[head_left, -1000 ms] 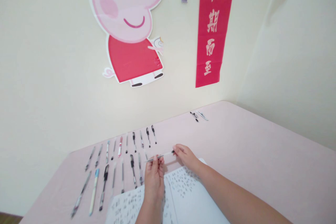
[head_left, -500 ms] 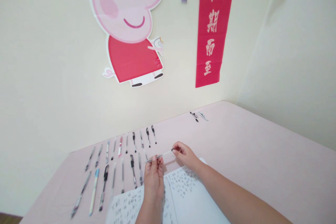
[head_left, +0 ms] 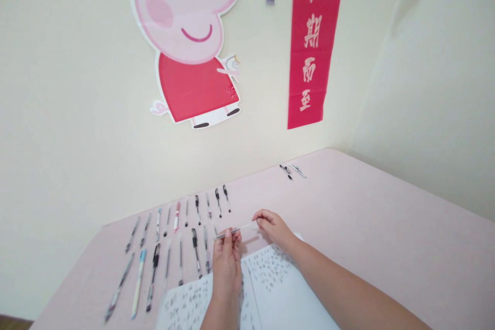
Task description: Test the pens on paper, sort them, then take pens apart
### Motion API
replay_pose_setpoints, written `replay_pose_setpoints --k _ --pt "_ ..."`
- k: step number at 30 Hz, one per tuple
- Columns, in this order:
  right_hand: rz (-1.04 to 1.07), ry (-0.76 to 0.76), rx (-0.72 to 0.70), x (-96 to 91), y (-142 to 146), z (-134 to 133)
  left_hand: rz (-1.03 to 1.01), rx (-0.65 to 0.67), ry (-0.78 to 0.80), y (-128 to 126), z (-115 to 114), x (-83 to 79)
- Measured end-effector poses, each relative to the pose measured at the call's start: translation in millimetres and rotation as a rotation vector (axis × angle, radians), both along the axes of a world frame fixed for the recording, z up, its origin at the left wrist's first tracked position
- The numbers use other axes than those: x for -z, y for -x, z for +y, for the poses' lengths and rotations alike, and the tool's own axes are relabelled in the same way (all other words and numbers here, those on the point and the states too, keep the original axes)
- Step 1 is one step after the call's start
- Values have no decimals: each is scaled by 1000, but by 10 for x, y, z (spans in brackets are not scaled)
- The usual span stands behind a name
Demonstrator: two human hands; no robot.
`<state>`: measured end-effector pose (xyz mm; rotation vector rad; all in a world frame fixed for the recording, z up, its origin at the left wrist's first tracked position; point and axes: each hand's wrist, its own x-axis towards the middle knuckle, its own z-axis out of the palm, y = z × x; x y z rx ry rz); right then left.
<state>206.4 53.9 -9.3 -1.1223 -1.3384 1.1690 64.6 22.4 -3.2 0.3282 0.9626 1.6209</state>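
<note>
Between my two hands a thin, clear pen (head_left: 233,233) is held nearly level above the notebook's far edge. My left hand (head_left: 228,250) pinches its left part between thumb and fingers. At its right end, the fingertips of my right hand (head_left: 270,224) close round a small dark tip, mostly hidden by them. Below my hands lies an open notebook (head_left: 278,289) with handwriting on both pages. Left of my left hand, a black-capped pen (head_left: 196,252) and a clear pen (head_left: 206,250) lie on the pink tabletop (head_left: 367,247).
Several pens lie in two rows on the left, among them a pink pen (head_left: 177,216) and a blue-capped pen (head_left: 139,283). Near the far edge are dark pen pieces (head_left: 286,171) and a silvery pen (head_left: 297,170). A wall (head_left: 263,139) stands behind the table.
My right fingers have shifted slightly and now cover more of the pen's dark right tip. My left hand has barely moved.
</note>
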Motion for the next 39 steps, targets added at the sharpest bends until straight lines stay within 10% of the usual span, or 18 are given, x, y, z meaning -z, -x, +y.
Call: replay_pose_setpoints --k 16,39 --pt "-110 -48 -161 59 -17 5 130 -52 -71 16 -25 7" --pt "-170 22 80 34 -693 241 152 -182 -29 55 12 39"
